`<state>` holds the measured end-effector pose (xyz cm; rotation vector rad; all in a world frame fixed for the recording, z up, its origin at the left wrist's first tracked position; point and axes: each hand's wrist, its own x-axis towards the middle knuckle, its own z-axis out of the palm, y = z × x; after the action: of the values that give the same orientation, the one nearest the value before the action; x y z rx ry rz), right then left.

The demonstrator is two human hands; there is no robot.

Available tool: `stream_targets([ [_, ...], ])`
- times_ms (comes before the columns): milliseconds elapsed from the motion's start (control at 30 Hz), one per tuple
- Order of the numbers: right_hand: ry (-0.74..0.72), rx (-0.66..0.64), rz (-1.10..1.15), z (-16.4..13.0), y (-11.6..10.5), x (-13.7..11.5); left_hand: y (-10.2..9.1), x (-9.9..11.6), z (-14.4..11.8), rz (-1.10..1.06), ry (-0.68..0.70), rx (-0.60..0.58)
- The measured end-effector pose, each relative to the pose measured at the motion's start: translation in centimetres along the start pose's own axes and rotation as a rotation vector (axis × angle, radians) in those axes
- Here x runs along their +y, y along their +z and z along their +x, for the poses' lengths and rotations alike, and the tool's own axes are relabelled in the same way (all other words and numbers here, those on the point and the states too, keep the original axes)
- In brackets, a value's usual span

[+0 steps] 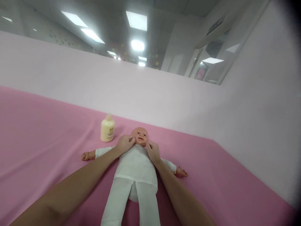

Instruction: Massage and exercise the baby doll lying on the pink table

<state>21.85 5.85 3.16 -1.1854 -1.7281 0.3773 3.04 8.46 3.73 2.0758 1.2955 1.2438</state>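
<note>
A baby doll (138,166) in white cloth clothes lies on its back, head away from me and arms stretched out to the sides. At the left side of its face, my left hand (125,144) is closed, thumb and forefinger pressed together against the cheek. My right hand (153,151) pinches in the same way at the opposite cheek, low by the jaw. Exactly how much of the doll's skin is between the fingertips is too small to see. Both forearms pass over the doll's outstretched arms.
A pale yellow pump bottle (107,129) stands upright left of the doll's head. Pink cloth (58,125) with some folds covers the surface. Behind it rises a white wall (145,100) with a window or mirror (164,37) above, showing ceiling lights. Another white wall (263,110) bounds the right.
</note>
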Motion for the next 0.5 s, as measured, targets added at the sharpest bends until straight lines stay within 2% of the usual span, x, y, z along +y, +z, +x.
stream_targets([
  [200,-0.036,-0.024,-0.015,-0.1,0.1,-0.1,-2.3,1.0,1.3,-0.016,-0.018,0.06],
  [400,-0.038,-0.009,-0.026,-0.2,0.1,-0.2,-6.5,1.9,2.4,-0.007,-0.049,0.294],
  [500,-0.04,-0.007,-0.03,-0.2,0.1,-0.3,-8.6,2.5,2.6,0.097,-0.057,0.401],
])
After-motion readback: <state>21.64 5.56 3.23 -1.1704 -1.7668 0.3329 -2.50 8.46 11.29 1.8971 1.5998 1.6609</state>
